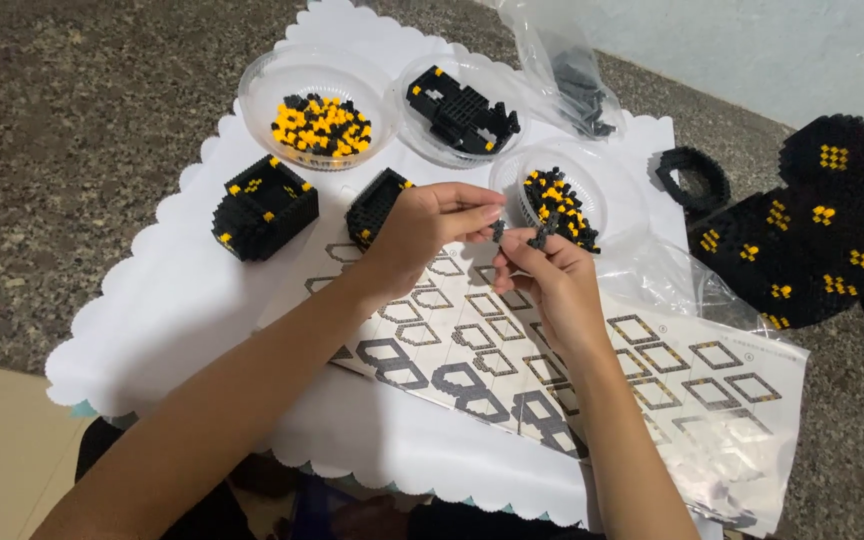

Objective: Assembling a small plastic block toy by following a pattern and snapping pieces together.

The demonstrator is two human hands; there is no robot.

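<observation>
My left hand (427, 228) and my right hand (550, 275) meet above a printed instruction sheet (672, 370), each pinching a tiny black building brick (499, 231) between fingertips. The two small pieces are close together, almost touching. Just beyond my right fingers stands a clear bowl (552, 195) of black and yellow bricks. A small black block assembly (377, 205) sits partly hidden behind my left hand.
A larger black block box (264, 207) stands at left. Two more clear bowls hold yellow-black bricks (320, 125) and a black assembly (462, 110). A clear plastic bag (572, 80), a black ring (692, 178) and a big black-yellow built model (812, 240) lie at right. White scalloped mat (152, 310).
</observation>
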